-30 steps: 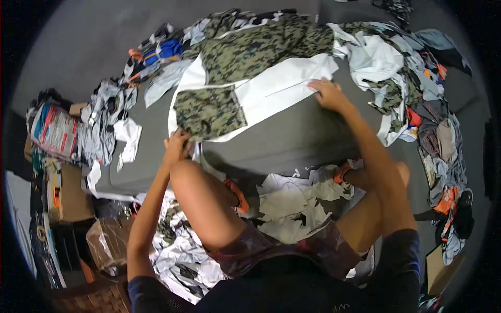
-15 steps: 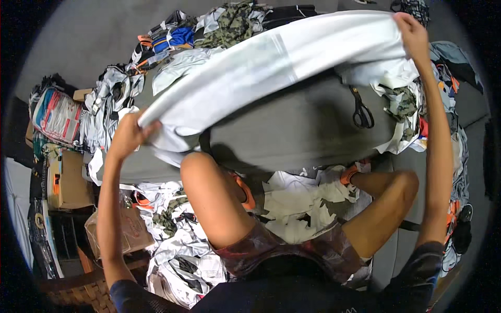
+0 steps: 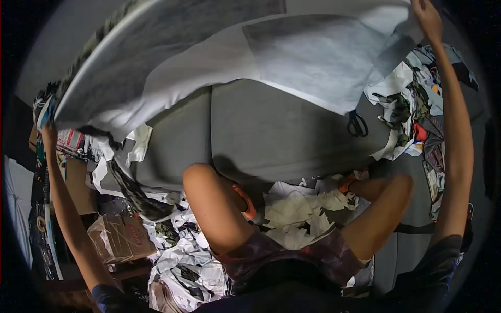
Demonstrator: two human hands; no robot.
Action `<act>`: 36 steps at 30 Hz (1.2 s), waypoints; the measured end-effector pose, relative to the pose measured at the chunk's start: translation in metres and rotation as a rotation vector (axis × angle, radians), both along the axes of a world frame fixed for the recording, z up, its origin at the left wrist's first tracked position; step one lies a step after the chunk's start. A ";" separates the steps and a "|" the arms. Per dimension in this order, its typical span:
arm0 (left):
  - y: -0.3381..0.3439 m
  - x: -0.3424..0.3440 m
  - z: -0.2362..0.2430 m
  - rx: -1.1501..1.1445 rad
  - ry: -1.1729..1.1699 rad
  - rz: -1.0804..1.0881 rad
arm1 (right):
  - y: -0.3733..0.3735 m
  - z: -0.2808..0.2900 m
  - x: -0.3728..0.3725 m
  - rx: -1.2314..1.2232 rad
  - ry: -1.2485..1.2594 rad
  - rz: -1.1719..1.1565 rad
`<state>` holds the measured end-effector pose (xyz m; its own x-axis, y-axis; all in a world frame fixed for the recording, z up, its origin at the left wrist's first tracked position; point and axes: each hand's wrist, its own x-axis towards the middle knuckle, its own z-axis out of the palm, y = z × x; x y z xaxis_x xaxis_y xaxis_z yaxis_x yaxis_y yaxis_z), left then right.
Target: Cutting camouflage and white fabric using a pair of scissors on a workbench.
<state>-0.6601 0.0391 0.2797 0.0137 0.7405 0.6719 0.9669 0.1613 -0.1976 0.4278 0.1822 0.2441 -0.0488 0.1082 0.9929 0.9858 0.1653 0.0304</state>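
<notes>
A large white and grey cloth (image 3: 313,57) billows across the far side, spread between my two hands. My left hand (image 3: 49,134), stretched to the far left, is closed on one end of it. At the upper right my right hand (image 3: 429,22) pinches the other end. A dark camouflage strip (image 3: 130,190) trails below the left part of the cloth. The near edge of the cloth hangs over a dark grey padded surface (image 3: 292,130). Black-handled scissors (image 3: 358,124) lie there, their blades hidden by a corner of the cloth.
Fabric scraps (image 3: 399,107) are heaped at the right. White pieces (image 3: 297,211) lie between my legs, and more scraps (image 3: 182,261) pile up at lower left. A plastic-wrapped carton (image 3: 120,237) stands beside that pile.
Both hands have moved outward, the left one farther left and the right one up and right. The cloth has opened from a folded band into a wide sheet, covering the far piles.
</notes>
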 end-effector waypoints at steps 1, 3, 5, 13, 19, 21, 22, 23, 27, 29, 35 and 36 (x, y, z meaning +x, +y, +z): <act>-0.012 -0.003 -0.036 0.110 0.000 -0.066 | -0.013 -0.023 0.015 -0.123 -0.054 0.037; -0.057 -0.005 -0.090 0.024 -0.147 -0.167 | -0.036 -0.077 0.021 -0.308 -0.120 0.133; -0.101 0.006 -0.128 -0.107 -0.430 -0.354 | -0.075 -0.121 -0.007 -0.524 -0.258 0.193; -0.129 0.092 -0.265 -0.468 -0.572 0.215 | -0.061 -0.264 -0.044 -0.777 -0.340 0.214; -0.137 0.107 -0.318 -0.563 -0.574 0.049 | -0.041 -0.309 -0.041 -0.925 -0.174 0.102; -0.139 0.115 -0.321 -0.591 -0.595 0.096 | -0.033 -0.320 -0.037 -0.948 -0.139 0.184; -0.136 0.117 -0.314 -0.512 -0.646 0.067 | -0.027 -0.326 -0.032 -0.937 -0.135 0.262; -0.113 0.119 -0.281 -0.434 -0.692 0.021 | -0.022 -0.296 -0.024 -0.880 -0.081 0.414; -0.082 0.122 -0.176 -0.102 -0.869 -0.092 | -0.010 -0.171 0.009 -1.147 0.371 0.135; -0.121 0.065 -0.154 -0.119 -1.143 -0.137 | -0.021 -0.184 0.009 -1.093 0.389 0.232; -0.001 0.113 -0.189 -0.130 -0.674 -0.272 | -0.044 -0.124 -0.156 -0.860 0.511 0.402; 0.042 0.085 -0.171 -0.027 -0.796 -0.240 | -0.024 -0.108 -0.170 -0.834 0.524 0.456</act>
